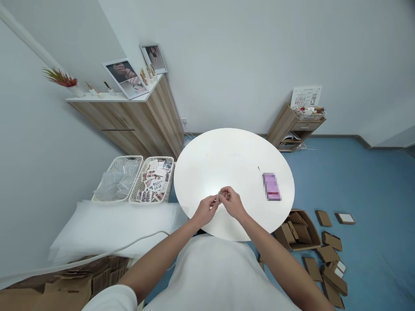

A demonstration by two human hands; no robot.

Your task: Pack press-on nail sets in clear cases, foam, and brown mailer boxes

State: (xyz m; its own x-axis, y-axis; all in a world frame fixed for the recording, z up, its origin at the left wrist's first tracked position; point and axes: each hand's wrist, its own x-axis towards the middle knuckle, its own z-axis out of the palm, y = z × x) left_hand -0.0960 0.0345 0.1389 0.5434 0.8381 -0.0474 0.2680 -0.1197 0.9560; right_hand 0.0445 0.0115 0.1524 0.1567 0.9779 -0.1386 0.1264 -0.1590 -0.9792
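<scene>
Over the near half of a round white table (233,155), my two hands meet at the fingertips. Between them is a small, pale greyish thing (219,197), too small to name and partly covered by the fingers. My left hand (206,208) pinches it from the left side. My right hand (232,202) has its fingers curled and closed on it from the right. To the right on the tabletop lie a blurred purple rectangular item (271,186) and a thin dark piece (259,169). A few tiny specks lie farther back on the table.
Left of the table stand a white basket of patterned cards (152,183) and a white basket of clear bags (119,179). A wooden cabinet (162,116) is behind them. On the right floor are a carton of brown boxes (300,231), several loose boxes (333,280) and a small shelf (288,125).
</scene>
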